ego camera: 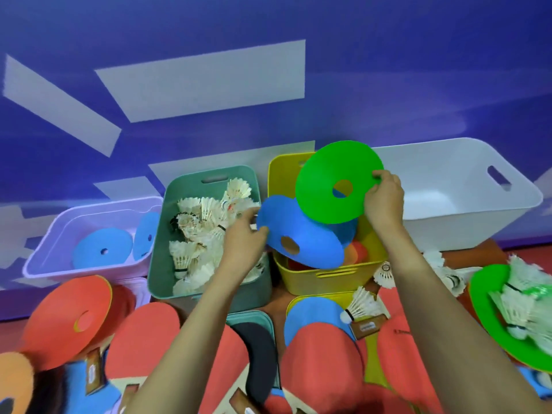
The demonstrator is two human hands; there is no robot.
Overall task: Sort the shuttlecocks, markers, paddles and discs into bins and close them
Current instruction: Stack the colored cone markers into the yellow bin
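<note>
My left hand [243, 243] pinches the edge of a blue disc [310, 243] held over the yellow bin [328, 274]. My right hand [383, 198] grips a green disc [334, 180] by its rim, raised above the same bin and overlapping the blue one. Orange discs lie inside the yellow bin. The teal bin [164, 264] is full of white shuttlecocks [203, 222]. The lilac bin [38, 264] holds two blue discs [101, 249]. The white bin [478, 216] at the right looks empty.
Red paddles [322, 363] and a black one [260, 351] crowd the near floor, with an orange disc [65, 318] at the left. At the right a green disc [490, 321] carries a pile of shuttlecocks. Loose shuttlecocks [361, 306] lie before the yellow bin. A blue wall stands behind the bins.
</note>
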